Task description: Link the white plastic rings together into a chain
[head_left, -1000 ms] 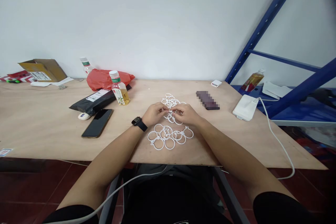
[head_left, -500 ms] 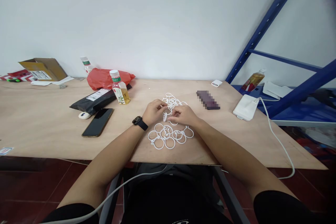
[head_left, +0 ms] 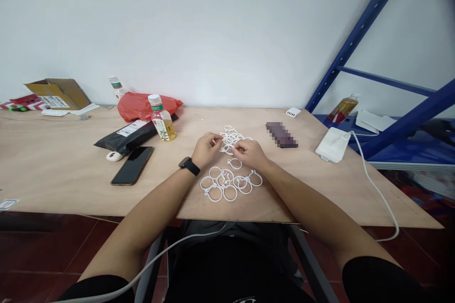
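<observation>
My left hand [head_left: 207, 149] is closed, with thumb and fingertips pinched at the left edge of a pile of white plastic rings [head_left: 231, 136]. Across from it, my right hand [head_left: 250, 153] is also closed, its fingertips at a white ring [head_left: 226, 150] between the two hands. Fingers partly hide this ring, and it overlaps the pile in view. A single loose ring [head_left: 235, 164] with a small eyelet lies just below my hands. Closer to the table edge is a second cluster of white rings [head_left: 230, 193], some overlapping.
Left of my arms are a black phone [head_left: 132, 165], a white mouse [head_left: 114, 156], a black parcel [head_left: 124, 137], a drink bottle [head_left: 163, 123] and a red bag [head_left: 137, 105]. To the right lie a pixelated dark object [head_left: 282, 135] and a white power bank [head_left: 333, 145] with a cable.
Both hands have shifted slightly away from me, toward the far pile. The ring seen edge-on between them has moved up with them, and the loose ring below is uncovered.
</observation>
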A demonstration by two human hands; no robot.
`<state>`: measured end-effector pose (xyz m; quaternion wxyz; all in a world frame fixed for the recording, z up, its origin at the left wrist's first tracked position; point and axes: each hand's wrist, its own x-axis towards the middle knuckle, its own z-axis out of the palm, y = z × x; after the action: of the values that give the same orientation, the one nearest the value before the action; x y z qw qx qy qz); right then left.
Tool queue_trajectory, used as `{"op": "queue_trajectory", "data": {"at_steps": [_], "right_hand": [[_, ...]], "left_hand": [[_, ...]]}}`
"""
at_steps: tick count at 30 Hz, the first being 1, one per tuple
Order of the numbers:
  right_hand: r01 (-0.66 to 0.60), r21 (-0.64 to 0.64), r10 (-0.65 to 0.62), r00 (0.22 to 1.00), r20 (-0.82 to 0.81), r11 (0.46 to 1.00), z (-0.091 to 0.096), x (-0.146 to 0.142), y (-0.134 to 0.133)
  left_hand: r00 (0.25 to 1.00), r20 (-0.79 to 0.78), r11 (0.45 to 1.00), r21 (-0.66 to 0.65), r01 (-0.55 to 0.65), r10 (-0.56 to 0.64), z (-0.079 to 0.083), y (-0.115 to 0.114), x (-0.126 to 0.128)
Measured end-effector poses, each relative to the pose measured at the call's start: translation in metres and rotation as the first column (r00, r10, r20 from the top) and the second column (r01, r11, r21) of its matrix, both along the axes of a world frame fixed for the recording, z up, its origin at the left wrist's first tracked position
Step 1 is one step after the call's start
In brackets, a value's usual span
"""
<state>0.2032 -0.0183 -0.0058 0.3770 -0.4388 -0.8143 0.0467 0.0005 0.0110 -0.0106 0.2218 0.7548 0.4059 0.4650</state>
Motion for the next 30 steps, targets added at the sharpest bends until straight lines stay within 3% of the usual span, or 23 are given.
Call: {"op": "queue_trajectory", "data": {"at_steps": [4,10,16,20,22,25,30], "right_hand": [[0.094,0.069,-0.086,0.989,-0.116,0.993,0.003,0.001,-0.003],[0.131,0.123,-0.105,0.974,-0.201,0.984,0.004,0.004,-0.005],[0.132,0.052,-0.116,0.965,-0.237,0.99,0.003,0.009,-0.002],[0.061,0.018,-0.057,0.986,-0.156,0.998,0.001,0.006,-0.002],[-0.014,0.016,0.015,0.997,-0.08,1.0,0.001,0.004,-0.002],[-0.104,0.019,0.104,0.995,0.015,0.994,0.0,0.002,0.0],[-0.162,0.047,0.157,0.982,0.107,0.986,-0.003,0.003,0.003]], "left_hand": [[0.998,-0.042,0.999,-0.003,-0.053,0.053,-0.002,0.004,-0.001],[0.995,-0.09,0.995,-0.087,-0.039,0.031,-0.003,0.006,-0.002],[0.933,-0.299,0.951,-0.286,0.115,-0.203,-0.001,0.008,-0.016],[0.877,-0.444,0.976,-0.188,0.111,-0.185,0.003,0.003,-0.015],[0.911,-0.383,0.985,-0.128,0.113,-0.155,0.005,0.001,-0.012],[0.972,-0.15,0.979,-0.131,0.159,-0.178,0.007,0.001,-0.008],[0.934,0.149,0.915,-0.2,0.351,-0.325,0.008,0.0,-0.001]]}}
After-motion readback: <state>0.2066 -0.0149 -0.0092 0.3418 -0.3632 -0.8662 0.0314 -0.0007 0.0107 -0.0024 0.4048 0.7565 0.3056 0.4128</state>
